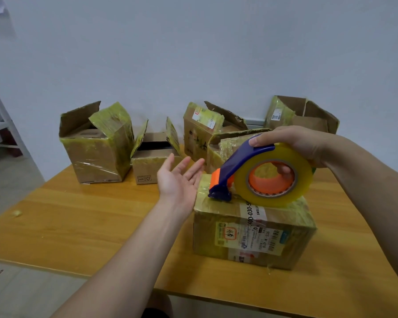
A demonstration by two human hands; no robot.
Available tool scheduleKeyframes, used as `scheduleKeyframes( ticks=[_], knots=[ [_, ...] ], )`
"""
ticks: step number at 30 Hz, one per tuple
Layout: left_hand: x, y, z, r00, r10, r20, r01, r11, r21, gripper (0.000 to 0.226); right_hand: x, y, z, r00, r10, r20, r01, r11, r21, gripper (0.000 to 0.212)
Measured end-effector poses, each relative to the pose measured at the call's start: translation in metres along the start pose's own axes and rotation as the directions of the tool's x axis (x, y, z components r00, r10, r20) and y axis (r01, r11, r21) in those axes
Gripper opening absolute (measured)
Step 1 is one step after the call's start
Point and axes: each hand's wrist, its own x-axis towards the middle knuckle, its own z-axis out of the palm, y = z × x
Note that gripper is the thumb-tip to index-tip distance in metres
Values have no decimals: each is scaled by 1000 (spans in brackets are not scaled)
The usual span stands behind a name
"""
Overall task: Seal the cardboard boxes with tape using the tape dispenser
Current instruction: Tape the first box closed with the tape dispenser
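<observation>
A closed cardboard box (253,235) wrapped in yellowish tape, with shipping labels on its front, stands on the wooden table (83,221). On its top sits a blue and orange tape dispenser (246,171) with a large roll of clear yellow tape, its cutter end at the box's left top edge. My right hand (292,145) grips the dispenser from above, fingers through the roll's core. My left hand (179,177) is held palm up, fingers straight, beside the box's left top edge, holding nothing.
Several open, taped cardboard boxes stand along the table's back: a tall one (94,143) at left, a small one (154,157) beside it, others (207,129) behind the dispenser and at back right (303,113). A white wall rises behind. A tape scrap (17,213) lies near the table's left edge.
</observation>
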Motion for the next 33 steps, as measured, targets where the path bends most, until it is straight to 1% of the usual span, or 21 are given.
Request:
scheduleKeyframes(
  ticks=[1, 2, 3, 4, 6, 7, 8, 9, 10, 11, 13, 16, 19, 21, 23, 26, 28, 30, 33],
  knots=[
    [-2, -1, 1, 997, -40, 70, 31, 991, 127, 64, 1, 0, 0, 1000, 1, 0, -1, 1000, -3, 48],
    [-5, -1, 3, 989, -78, 126, 38, 955, 296, 73, 1, 0, -1, 1000, 3, -10, -3, 1000, -4, 52],
    [-9, 1, 7, 979, -99, 176, 10, 896, 444, 80, 2, 0, -1, 1000, 5, -22, -5, 1000, -2, 55],
    [-10, 2, 10, 975, -79, 208, -58, 814, 578, 84, 3, 0, -1, 1000, 10, -30, -10, 1000, 1, 56],
    [-12, 5, 15, 953, 22, 301, -257, 582, 772, 89, 2, 0, -1, 999, 25, -27, -25, 1000, 2, 55],
    [-14, 5, 16, 920, 36, 390, -364, 448, 816, 93, 2, 1, -1, 999, 28, -22, -28, 1000, 6, 54],
    [-14, 5, 16, 877, -9, 480, -451, 327, 830, 96, 1, 2, -1, 999, 26, -21, -26, 1000, 14, 54],
    [-14, 4, 14, 849, -92, 521, -492, 225, 841, 99, 1, 4, -1, 999, 24, -34, -23, 999, 23, 52],
    [-12, 3, 12, 834, -159, 528, -507, 156, 848, 101, 1, 5, -1, 998, 22, -54, -20, 999, 33, 49],
    [-10, 3, 9, 832, -193, 520, -510, 106, 854, 106, 1, 5, 0, 997, 18, -74, -14, 999, 47, 46],
    [-5, 3, 5, 845, -204, 494, -490, 73, 869, 114, 1, 7, -1, 995, -5, -96, 12, 997, 75, 44],
    [-3, 3, 2, 849, -206, 486, -482, 73, 873, 121, -2, 13, -5, 999, -15, -43, 20, 993, 114, 52],
    [1, 1, -1, 854, -206, 479, -475, 69, 877, 129, -5, 21, -2, 1000, -21, -16, 25, 970, 243, 55],
    [1, 1, -1, 855, -202, 478, -473, 75, 878, 129, -4, 27, 0, 999, -45, -28, 52, 945, 322, 55],
    [0, 2, 0, 852, -210, 480, -477, 67, 876, 125, -6, 27, 0, 998, -43, -41, 55, 935, 351, 53],
    [-1, 6, 3, 843, -243, 480, -483, 48, 874, 115, -14, 23, -5, 1000, -25, -9, 27, 941, 337, 45],
    [-1, 10, 3, 840, -261, 475, -484, 34, 874, 110, -20, 24, -13, 1000, -16, 1, 15, 950, 311, 46],
    [-1, 14, 3, 835, -281, 472, -491, 6, 871, 110, -26, 28, -24, 1000, -2, -16, 6, 967, 254, 54],
    [-4, 18, 7, 826, -321, 464, -504, -49, 862, 108, -34, 36, -35, 999, 25, -47, -15, 979, 203, 73]
  ],
)
